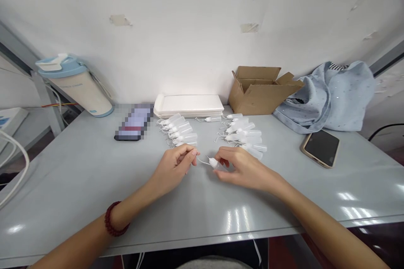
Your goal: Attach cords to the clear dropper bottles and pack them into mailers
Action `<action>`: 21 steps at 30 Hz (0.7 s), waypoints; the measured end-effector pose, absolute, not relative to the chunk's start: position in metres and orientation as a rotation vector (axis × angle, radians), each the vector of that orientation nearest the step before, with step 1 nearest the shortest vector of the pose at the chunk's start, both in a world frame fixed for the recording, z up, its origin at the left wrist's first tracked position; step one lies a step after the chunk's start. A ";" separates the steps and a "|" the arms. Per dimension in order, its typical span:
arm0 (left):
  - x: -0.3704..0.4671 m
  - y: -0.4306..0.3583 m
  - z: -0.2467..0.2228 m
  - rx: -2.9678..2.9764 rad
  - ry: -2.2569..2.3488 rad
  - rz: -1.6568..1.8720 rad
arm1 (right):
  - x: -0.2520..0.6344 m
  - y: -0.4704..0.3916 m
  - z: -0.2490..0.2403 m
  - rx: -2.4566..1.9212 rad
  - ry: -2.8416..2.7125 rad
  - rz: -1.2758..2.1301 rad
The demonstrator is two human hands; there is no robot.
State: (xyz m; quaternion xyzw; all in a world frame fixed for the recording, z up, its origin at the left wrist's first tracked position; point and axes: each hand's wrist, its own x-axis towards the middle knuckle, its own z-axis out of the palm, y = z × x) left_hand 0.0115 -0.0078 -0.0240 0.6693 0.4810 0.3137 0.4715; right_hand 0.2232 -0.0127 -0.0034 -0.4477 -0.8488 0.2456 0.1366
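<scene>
Fingers of the right hand [243, 166] are nearly closed, thumb and forefinger on either side of one small bottle [213, 162], whose body they mostly hide above the tabletop [189, 214]. To the bottle's left, the left hand [172, 166] has thumb and forefinger pinched together on its one white cord [202, 161], the end lost among the fingers. Just beyond the bottle lie two clusters of similar bottles: a left cluster [187, 137] of at least five and a right cluster [251, 134] of at least five; overlaps prevent an exact count. Two phones flank it: a dark-screened phone [321, 147] well to its right, and a second phone [134, 124] beyond it to the left, the screen blurred into blocks. Straight beyond it are one lone bottle [213, 119] and one white stack [191, 103], its layers too thin to count. Farther to its right stand one open cardboard box [259, 100], most of its inside hidden, and one pale blue bag [352, 96]; far left is one tumbler [82, 90], its lettering unreadable.
</scene>
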 end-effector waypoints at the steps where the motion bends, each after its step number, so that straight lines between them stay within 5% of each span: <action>1: 0.012 -0.007 -0.023 1.636 1.172 0.761 | 0.223 -0.013 -0.004 -1.302 -2.438 0.716; 21: 0.009 -0.004 -0.020 1.571 1.041 0.662 | 0.221 -0.016 -0.005 -1.202 -2.379 0.698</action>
